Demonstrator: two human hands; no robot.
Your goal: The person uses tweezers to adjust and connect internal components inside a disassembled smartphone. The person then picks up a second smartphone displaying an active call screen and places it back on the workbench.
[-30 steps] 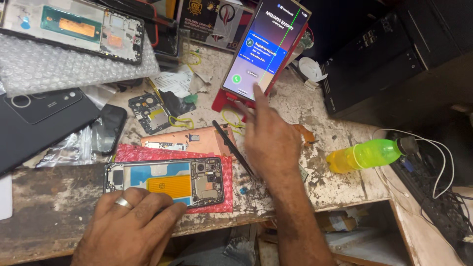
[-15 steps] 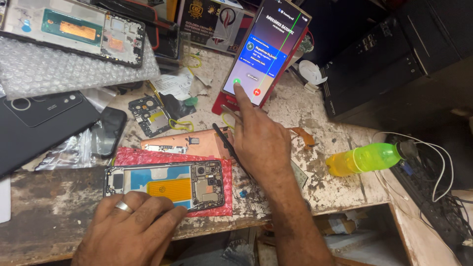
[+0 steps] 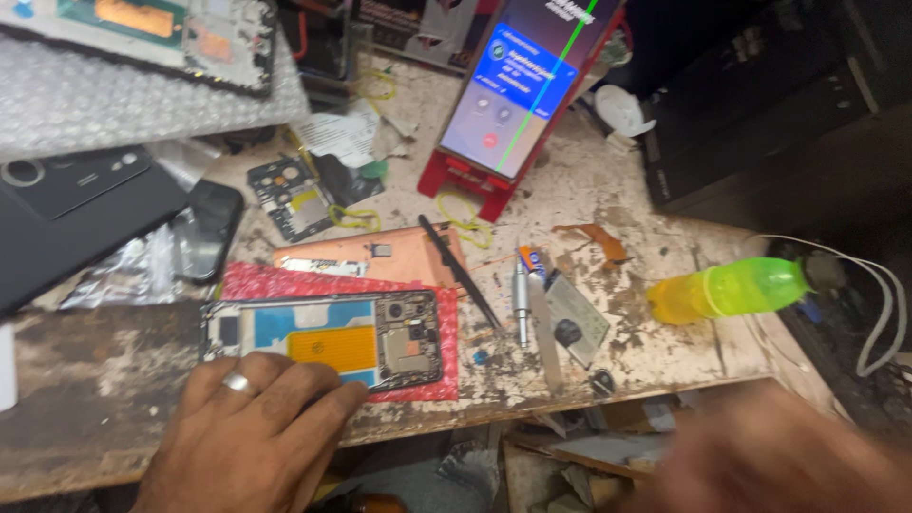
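The left hand (image 3: 249, 432), a ring on one finger, lies flat with fingers spread on the near edge of the opened phone frame with its orange battery (image 3: 323, 340), which rests on a red textured mat (image 3: 432, 323) on the worn, stained surface (image 3: 95, 380). The right hand (image 3: 774, 456) is a blur at the lower right; whether its fingers are spread or curled cannot be told. Beyond stand black tweezers (image 3: 461, 271), a silver screwdriver (image 3: 521, 302) and a propped lit phone on a red stand (image 3: 518, 90).

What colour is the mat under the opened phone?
Red mat, seen in the head view.
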